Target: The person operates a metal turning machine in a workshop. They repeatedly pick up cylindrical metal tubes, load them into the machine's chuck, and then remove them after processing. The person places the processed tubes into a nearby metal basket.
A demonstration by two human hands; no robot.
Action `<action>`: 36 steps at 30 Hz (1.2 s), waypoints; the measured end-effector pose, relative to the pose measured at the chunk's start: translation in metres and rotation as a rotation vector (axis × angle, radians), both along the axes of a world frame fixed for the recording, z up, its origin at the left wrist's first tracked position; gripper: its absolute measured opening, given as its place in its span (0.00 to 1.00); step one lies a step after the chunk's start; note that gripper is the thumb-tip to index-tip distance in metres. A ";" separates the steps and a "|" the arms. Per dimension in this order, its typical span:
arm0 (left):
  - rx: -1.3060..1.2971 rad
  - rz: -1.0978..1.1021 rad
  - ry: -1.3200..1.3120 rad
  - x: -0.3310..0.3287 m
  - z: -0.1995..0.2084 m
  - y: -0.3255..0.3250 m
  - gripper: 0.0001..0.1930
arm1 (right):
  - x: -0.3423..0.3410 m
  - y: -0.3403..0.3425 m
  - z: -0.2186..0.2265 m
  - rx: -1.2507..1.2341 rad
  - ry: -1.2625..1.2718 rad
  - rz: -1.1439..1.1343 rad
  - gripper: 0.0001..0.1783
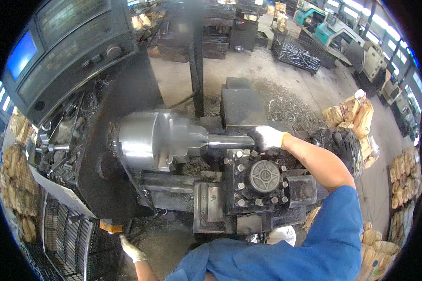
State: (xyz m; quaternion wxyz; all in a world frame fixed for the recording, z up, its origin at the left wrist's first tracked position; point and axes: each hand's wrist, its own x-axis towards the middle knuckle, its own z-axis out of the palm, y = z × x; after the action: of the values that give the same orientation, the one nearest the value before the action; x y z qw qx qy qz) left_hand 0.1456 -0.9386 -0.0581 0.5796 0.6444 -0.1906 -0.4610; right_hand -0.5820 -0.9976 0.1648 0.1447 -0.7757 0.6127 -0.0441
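I clenched my right hand (267, 137) around the steel bar (229, 140) in the chuck (145, 140); my left hand (131, 249), released, hung near the floor.

a metalworking machine shop is shown. a lathe with a large steel chuck (147, 140) and a bolted tool post (262, 177) is seen under a control panel (70, 42), metal swarf (286, 103) is strewn over the concrete floor, and further machines (323, 28) and a crate of steel parts (297, 54) are ranged behind.
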 end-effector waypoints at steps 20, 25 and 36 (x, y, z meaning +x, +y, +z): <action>0.009 -0.065 0.402 0.038 0.045 -0.040 0.30 | 0.016 -0.040 -0.004 0.484 0.030 -0.201 0.15; 0.008 -0.023 0.437 0.048 0.031 -0.041 0.30 | 0.028 -0.042 0.008 0.441 0.028 -0.212 0.21; -0.087 -0.123 0.185 0.055 0.025 -0.040 0.24 | 0.110 -0.099 0.035 0.258 -0.483 -0.176 0.35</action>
State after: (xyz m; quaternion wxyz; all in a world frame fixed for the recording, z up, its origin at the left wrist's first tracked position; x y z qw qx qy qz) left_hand 0.2010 -0.9784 -0.0336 0.5930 0.5603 -0.1951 -0.5445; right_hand -0.4717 -1.0965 0.2003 0.3795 -0.6617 0.6260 -0.1619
